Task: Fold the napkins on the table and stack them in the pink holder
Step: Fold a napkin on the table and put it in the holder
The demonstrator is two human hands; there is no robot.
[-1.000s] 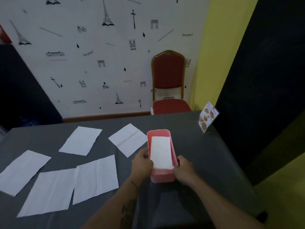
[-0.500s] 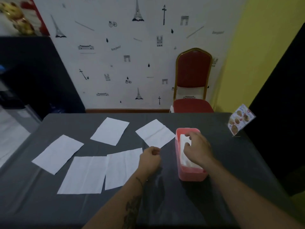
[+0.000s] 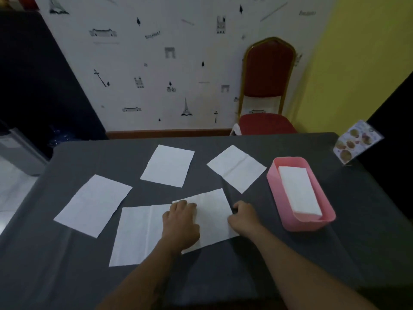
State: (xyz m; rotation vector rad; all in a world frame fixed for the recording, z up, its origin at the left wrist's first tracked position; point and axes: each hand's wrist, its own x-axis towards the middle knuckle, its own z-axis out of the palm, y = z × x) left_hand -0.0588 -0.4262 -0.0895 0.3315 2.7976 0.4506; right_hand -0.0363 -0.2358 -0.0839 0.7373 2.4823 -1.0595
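the left hand [image 3: 181,222] presses flat on the nearest white paper napkin [image 3: 210,220], pinning it to the dark counter [image 3: 223,276] while the right hand [image 3: 244,217] pinches its right edge, likely to fold it for the pink plastic holder [image 3: 283,198].

Five napkins lie flat on the surface [image 3: 223,276], left of the holder [image 3: 288,211], which contains a folded stack [image 3: 298,193]. Both hands rest on the nearest napkin [image 3: 212,215]: left hand [image 3: 180,224] on its left part, right hand [image 3: 244,217] at its right edge. A chair [image 3: 267,86] stands behind the surface.
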